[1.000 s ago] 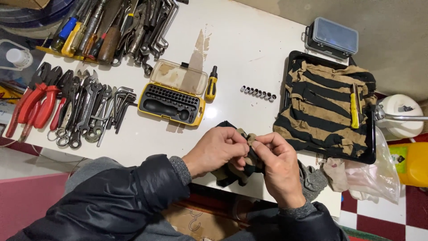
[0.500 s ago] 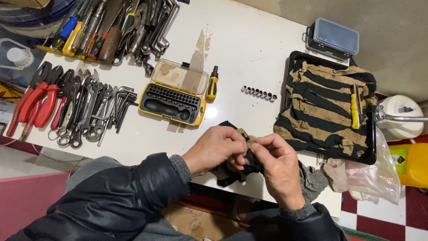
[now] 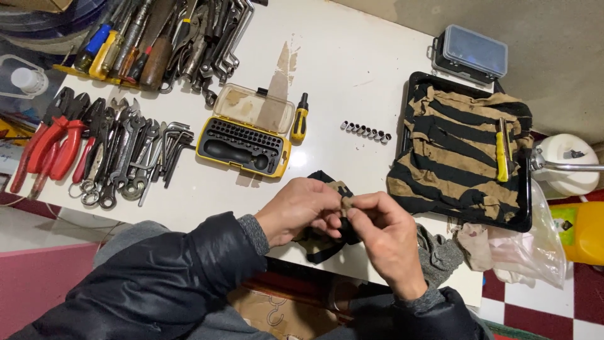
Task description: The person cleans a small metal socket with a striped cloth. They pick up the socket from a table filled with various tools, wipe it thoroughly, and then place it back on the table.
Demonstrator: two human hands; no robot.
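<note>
Head view: white worktable [image 3: 352, 69] over red-and-white checkered floor [image 3: 582, 296]

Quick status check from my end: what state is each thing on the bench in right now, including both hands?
Left hand: shut on the striped black-and-tan rag.
Right hand: pinching the same rag.
Yellow plastic bit-set case: open, clear lid tipped back.
Small grey lidded box: closed.
Black tray: draped with a striped cloth.
Row of small metal sockets: lined up, untouched.
</note>
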